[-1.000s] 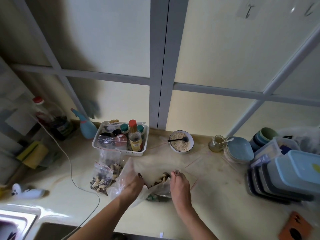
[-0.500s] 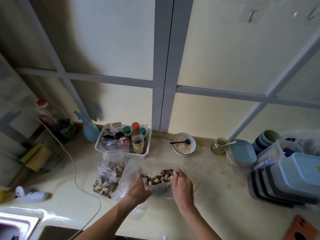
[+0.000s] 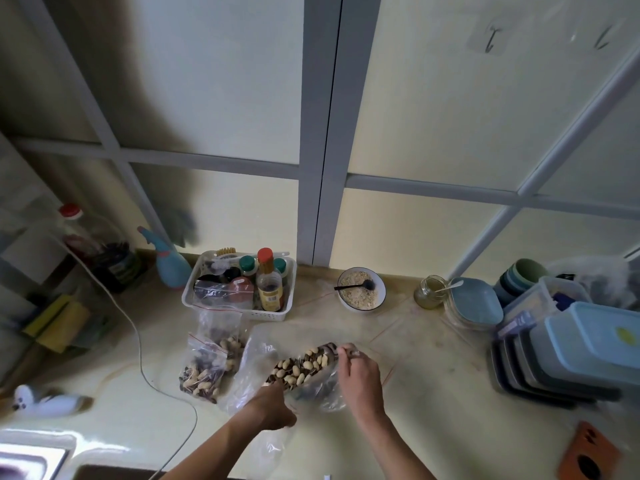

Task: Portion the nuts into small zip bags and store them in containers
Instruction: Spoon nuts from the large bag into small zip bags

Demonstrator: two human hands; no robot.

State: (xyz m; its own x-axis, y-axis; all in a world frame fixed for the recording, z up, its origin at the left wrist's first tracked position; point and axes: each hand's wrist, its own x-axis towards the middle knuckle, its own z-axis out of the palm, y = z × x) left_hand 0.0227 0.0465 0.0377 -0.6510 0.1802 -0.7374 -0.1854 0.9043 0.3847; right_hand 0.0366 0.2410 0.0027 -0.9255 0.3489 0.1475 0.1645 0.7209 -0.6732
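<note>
My left hand is gripping the big bag of nuts from below; my right hand is pinching its far edge.

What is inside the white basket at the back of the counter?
The white basket holds a red-capped sauce bottle, green-capped jars, a red-lidded jar and a clear zip bag. These hide whatever lies on its floor.

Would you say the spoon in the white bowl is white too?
No, the spoon lying in the bowl of oats is black.
</note>
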